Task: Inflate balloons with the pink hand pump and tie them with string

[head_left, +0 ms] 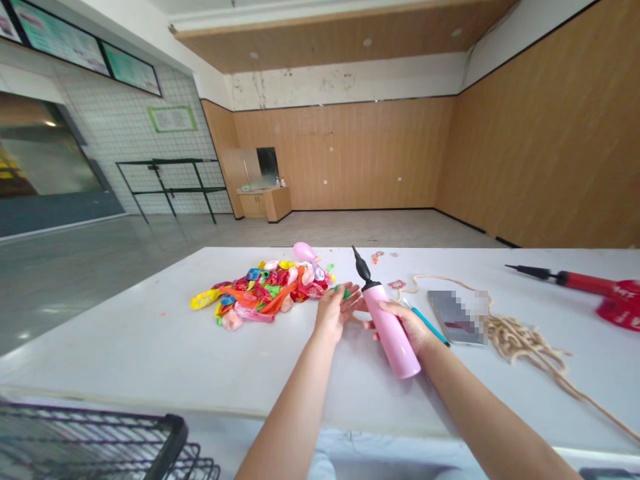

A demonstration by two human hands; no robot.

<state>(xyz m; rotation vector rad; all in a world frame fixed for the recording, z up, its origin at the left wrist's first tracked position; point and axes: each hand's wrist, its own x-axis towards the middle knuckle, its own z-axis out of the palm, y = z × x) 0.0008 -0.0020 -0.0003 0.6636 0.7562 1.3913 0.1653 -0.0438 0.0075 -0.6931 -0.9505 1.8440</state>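
My right hand (pixel 407 327) grips a pink balloon pump (pixel 387 327) with a black nozzle that points up and away from me. My left hand (pixel 339 307) is beside the pump's upper end, fingers partly spread, and touches a small green balloon (pixel 345 291). Just left of that hand lies a pile of colourful uninflated balloons (pixel 263 293) on the white table (pixel 150 340). One small pink balloon (pixel 304 251) at the pile's far side is partly inflated.
A teal pen (pixel 429 325) and a phone (pixel 456 318) lie right of the pump. Beige string (pixel 525 343) trails to the table's right edge. A red pump (pixel 595 288) lies far right. A black wire basket (pixel 100 443) stands at the near left.
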